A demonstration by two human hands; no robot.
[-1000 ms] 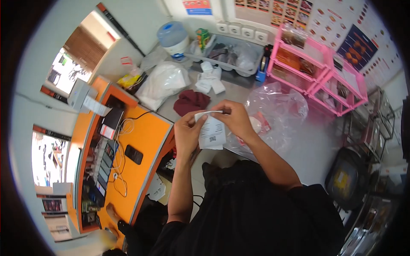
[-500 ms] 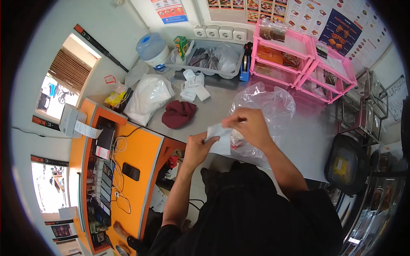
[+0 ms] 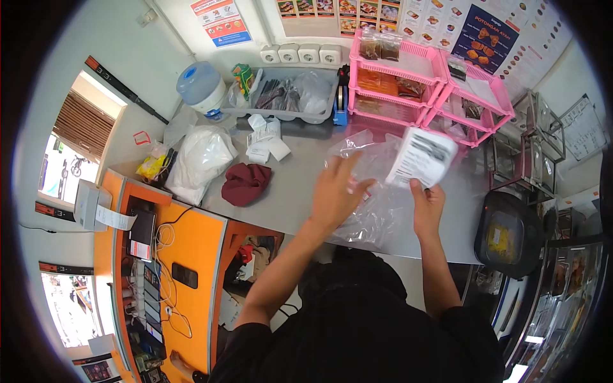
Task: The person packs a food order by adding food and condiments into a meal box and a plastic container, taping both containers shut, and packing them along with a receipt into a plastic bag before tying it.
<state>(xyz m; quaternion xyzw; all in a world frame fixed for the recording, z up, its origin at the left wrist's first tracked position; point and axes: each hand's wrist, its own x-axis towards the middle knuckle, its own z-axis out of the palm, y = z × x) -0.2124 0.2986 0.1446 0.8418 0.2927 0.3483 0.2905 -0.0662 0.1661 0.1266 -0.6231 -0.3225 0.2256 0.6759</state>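
My right hand (image 3: pixel 428 203) pinches a printed paper receipt (image 3: pixel 420 159) by its lower edge, thumb on top. The receipt is raised in front of the pink racks, its printed face toward me. My left hand (image 3: pixel 333 195) is spread, slightly blurred, and holds nothing that I can see. It hovers over the left side of a clear plastic bag (image 3: pixel 377 223) on the metal counter (image 3: pixel 290 191). Something small with red on it shows through the bag beside my left fingers. A maroon cloth (image 3: pixel 246 184) lies to the left of that hand.
Pink stacked racks (image 3: pixel 399 83) with packets stand at the back. Left of them are a blue tape dispenser (image 3: pixel 340 105), a grey tray (image 3: pixel 281 108) and loose receipts (image 3: pixel 267 142). A black lidded container (image 3: pixel 509 233) sits at right. A phone (image 3: pixel 185 275) lies on the orange desk (image 3: pixel 201 255).
The receipt, earlier between both hands, is now in my right hand alone, moved up and right. My left hand has let go and opened above the bag. The view has shifted right.
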